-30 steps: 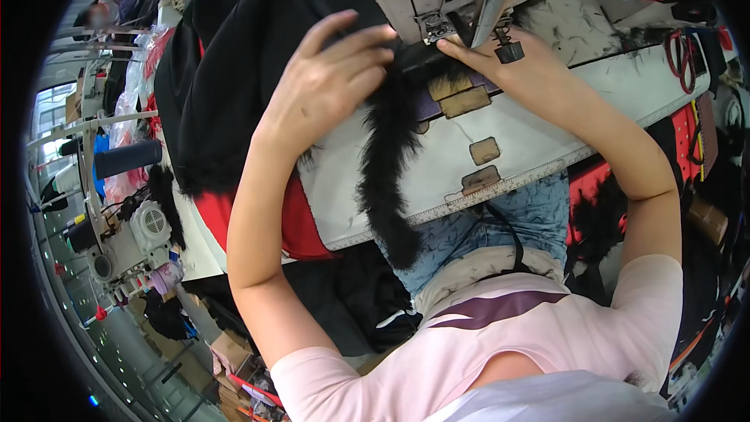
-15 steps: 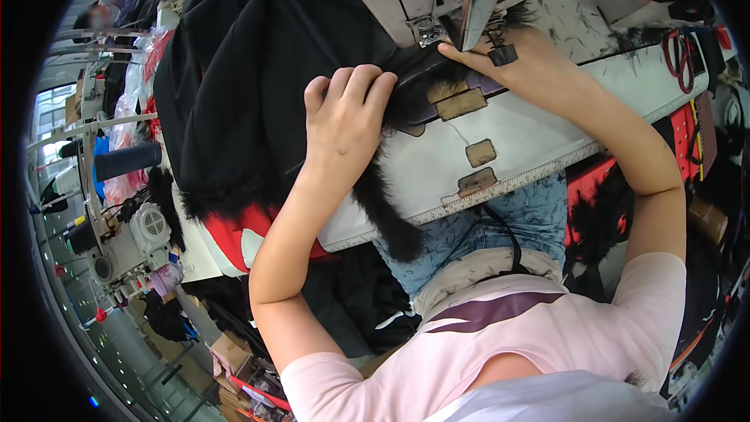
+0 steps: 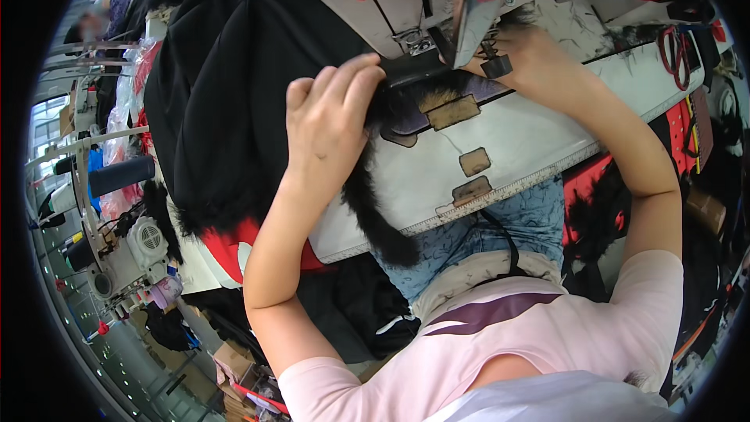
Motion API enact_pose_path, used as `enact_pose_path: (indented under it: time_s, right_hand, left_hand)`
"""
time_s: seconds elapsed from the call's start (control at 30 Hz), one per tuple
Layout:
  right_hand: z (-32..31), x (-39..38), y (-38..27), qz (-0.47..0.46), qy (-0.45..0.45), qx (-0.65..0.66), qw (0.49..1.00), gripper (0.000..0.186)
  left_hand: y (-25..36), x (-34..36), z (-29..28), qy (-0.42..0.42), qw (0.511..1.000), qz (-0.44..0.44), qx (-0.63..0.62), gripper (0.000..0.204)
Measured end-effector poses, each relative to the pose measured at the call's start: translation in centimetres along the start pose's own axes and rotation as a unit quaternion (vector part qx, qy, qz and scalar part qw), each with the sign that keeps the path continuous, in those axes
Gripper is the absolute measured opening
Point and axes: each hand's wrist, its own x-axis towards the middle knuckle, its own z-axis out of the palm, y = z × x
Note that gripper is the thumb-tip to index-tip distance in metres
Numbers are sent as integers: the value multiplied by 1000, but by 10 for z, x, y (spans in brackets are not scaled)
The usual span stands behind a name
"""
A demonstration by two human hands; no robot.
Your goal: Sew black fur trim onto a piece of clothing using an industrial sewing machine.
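On the white table (image 3: 422,180) the black cloth (image 3: 226,94) lies in wide folds, and it reaches to the sewing machine (image 3: 355,12). The fur (image 3: 375,215), a black strip, comes from beneath the left hand (image 3: 332,113), and its end hangs loose past the table's edge. So I judge the work is only partway, with this loose length left; what is finished, I cannot see. The left fingers are bent; those of the right hand (image 3: 539,62) are partly hidden beside the machine. Whether either grips, I cannot tell.
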Motion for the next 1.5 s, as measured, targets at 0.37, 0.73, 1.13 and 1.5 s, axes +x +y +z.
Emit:
enact_pose_path:
  time_s: [0.37, 0.73, 1.13, 1.5]
  right_hand:
    - [1, 3, -2, 34, 2, 42, 999, 22]
    - [7, 1, -3, 45, 13, 11, 999, 49]
    - [-4, 13, -25, 63, -6, -12, 998, 52]
    - [1, 2, -18, 63, -12, 17, 998, 25]
  left_hand:
    - [60, -88, -10, 29, 986, -161, 14, 37]
    - [57, -75, -65, -167, 979, -117, -16, 32]
    - [33, 6, 13, 0, 999, -39, -32, 45]
    - [18, -5, 10, -16, 996, 63, 63, 29]
